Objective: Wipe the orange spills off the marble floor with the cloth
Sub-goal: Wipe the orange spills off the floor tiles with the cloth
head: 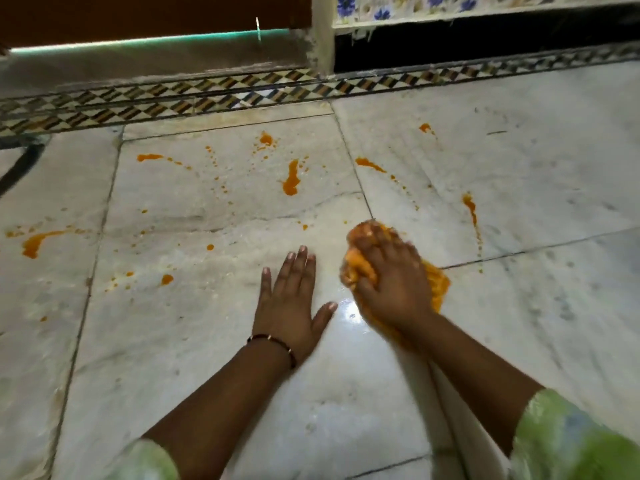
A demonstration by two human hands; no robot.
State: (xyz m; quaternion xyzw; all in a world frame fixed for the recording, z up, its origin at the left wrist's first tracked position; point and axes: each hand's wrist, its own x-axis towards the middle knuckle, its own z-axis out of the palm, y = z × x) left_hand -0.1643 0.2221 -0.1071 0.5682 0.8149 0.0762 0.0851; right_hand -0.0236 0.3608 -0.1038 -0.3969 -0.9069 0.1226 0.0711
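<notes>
My right hand [391, 278] grips a bunched cloth [437, 285], stained orange, and presses it on the white marble floor [519, 306]. To its left my left hand [289, 303] lies flat on the floor with fingers straight and holds nothing. Orange spills dot the marble beyond both hands: a long streak [291, 178] in the middle, a blot [266, 138] farther back, a smear [33, 243] at far left, a streak [470, 207] right of the cloth, and several small drops. The floor near my left thumb shines wet.
A patterned mosaic border [207, 98] runs across the far side of the floor. Behind it are a dark door bottom [138, 15] and a dark gap [485, 39] under a flowered tile ledge. A black cable [20, 164] crosses the far left.
</notes>
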